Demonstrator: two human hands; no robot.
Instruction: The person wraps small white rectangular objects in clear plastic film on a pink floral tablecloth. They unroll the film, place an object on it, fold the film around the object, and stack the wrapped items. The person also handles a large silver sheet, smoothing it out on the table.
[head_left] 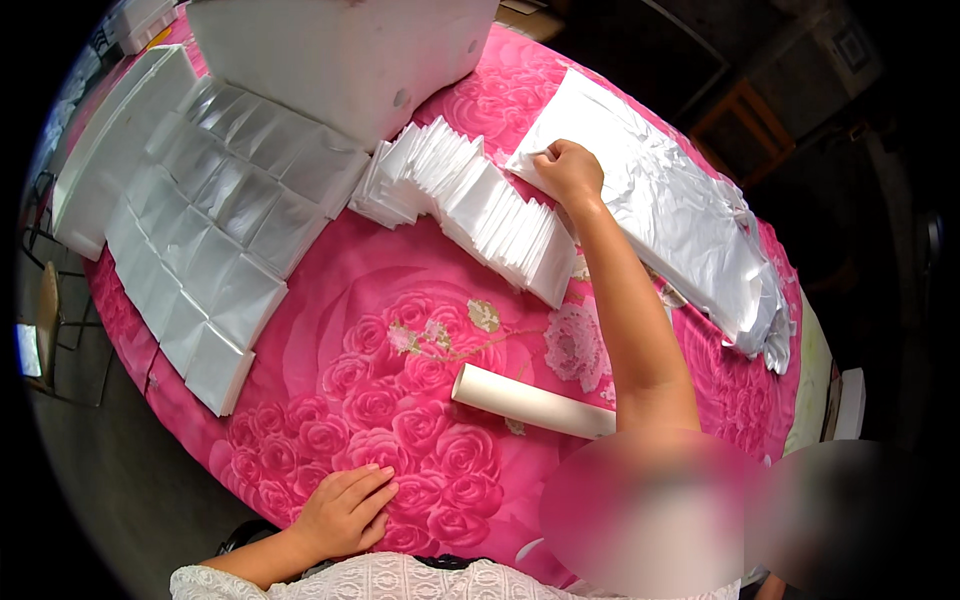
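Note:
My left hand lies flat on the pink rose-patterned tablecloth near the table's front edge, fingers stretched out and holding nothing. My right arm reaches far across the table. At its end my right hand is closed, thumb and fingers pinching the near left corner of a pile of thin white plastic bags. The far end of that pile is loose and crumpled. Just left of this hand, a leaning row of folded white packets stretches across the cloth. A white tube lies partly behind my right forearm.
Flat white packets cover the left side in overlapping rows. Beside them leans a long white foam panel. A big white foam box stands at the back. A chair is on the floor at left.

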